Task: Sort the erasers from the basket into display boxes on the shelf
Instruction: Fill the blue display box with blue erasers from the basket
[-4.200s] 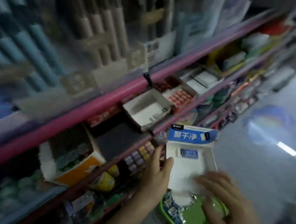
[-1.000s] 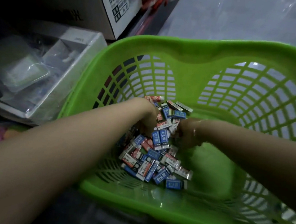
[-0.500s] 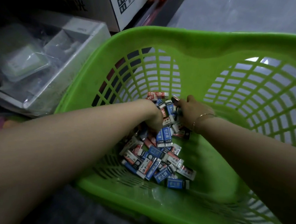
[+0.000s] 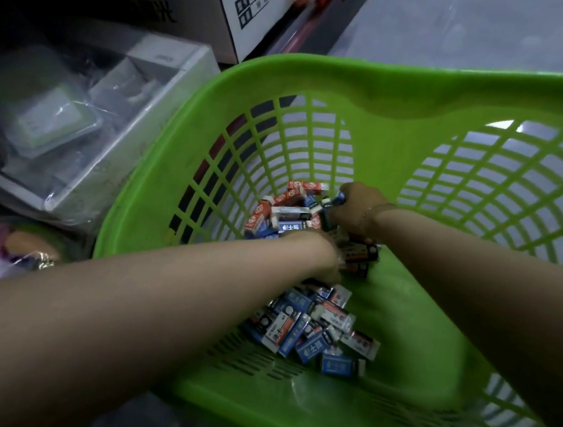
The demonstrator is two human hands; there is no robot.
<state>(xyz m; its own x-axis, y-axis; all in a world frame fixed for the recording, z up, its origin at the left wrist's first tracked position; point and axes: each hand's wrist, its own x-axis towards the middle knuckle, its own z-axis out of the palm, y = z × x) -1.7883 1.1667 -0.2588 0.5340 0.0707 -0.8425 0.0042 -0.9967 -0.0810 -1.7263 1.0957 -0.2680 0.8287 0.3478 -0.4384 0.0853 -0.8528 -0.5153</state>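
Dozens of small boxed erasers, blue and red, lie heaped on the floor of the green basket, their long axes pointing every which way; several near ones run roughly from seven toward one o'clock. Both hands are down in the pile. The right hand, at the heap's one o'clock edge, has its fingers curled round a few erasers. The left hand is buried in the middle, and I cannot tell its grip. At ten o'clock, outside the basket, sit a plastic-wrapped pack and a cardboard carton.

basket walls hem erasers.
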